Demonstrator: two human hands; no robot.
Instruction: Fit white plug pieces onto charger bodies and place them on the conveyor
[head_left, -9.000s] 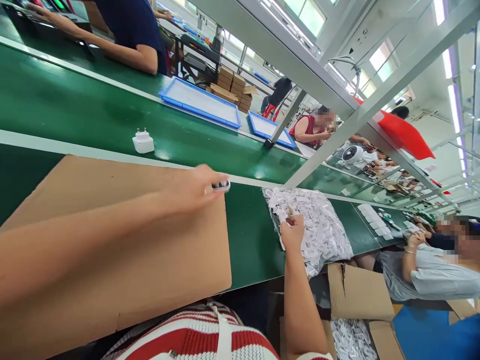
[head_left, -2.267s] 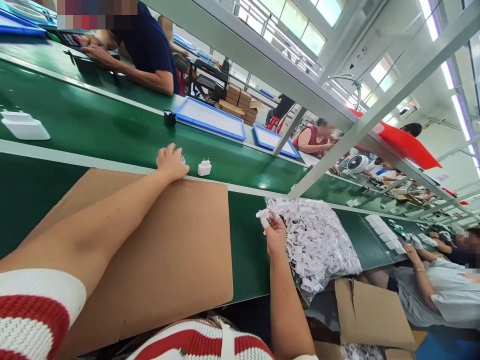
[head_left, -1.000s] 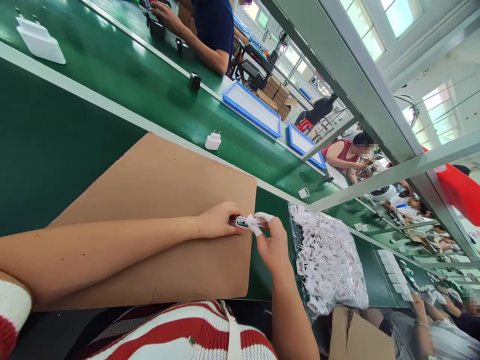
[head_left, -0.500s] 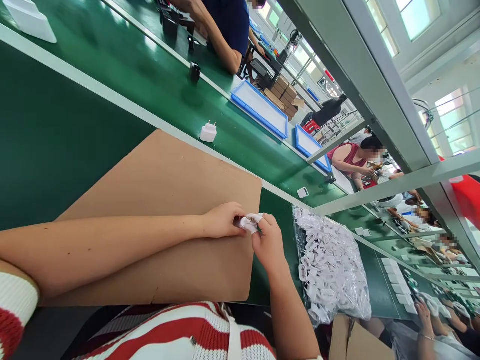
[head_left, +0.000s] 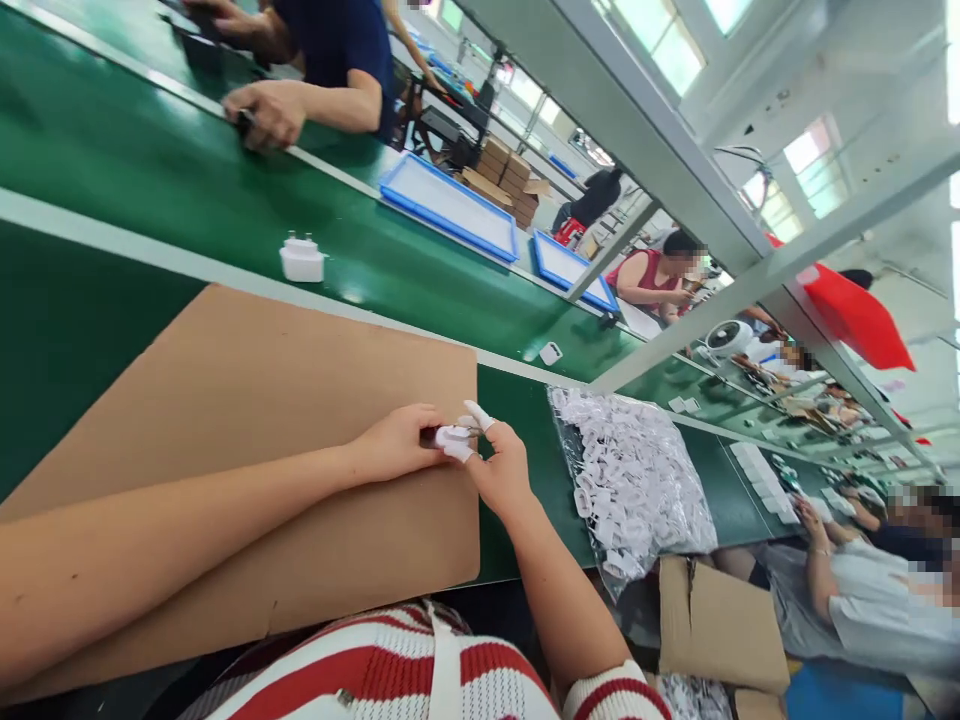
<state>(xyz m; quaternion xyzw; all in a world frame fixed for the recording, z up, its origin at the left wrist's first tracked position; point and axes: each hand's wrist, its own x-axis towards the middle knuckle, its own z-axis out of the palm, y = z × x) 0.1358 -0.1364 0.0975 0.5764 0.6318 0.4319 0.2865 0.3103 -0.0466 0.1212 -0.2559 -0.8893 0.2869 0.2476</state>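
Above the brown cardboard sheet (head_left: 337, 370), my left hand (head_left: 401, 442) grips a small white plastic piece (head_left: 450, 436) at its fingertips. My right hand (head_left: 501, 468) meets it from the right, with white finger covers on the thumb and a forefinger. Its thumb presses against the piece, while the forefinger is lifted a little away. Fingers hide much of the piece, so its exact kind does not show. Right of my hands lies a clear plastic bag (head_left: 637, 480) full of small white plastic parts.
A white plug adapter (head_left: 302, 260) and a small white part (head_left: 550, 353) sit on the green belt (head_left: 420, 290) beyond a pale rail. Blue-rimmed trays (head_left: 450, 208) stand farther off. Co-workers sit opposite and to the right. A cardboard box (head_left: 727, 620) is below the bag.
The view has swung to the right. My right forefinger has lifted away from the piece. Across the belt, a co-worker's hand now holds a small black object at the edge.
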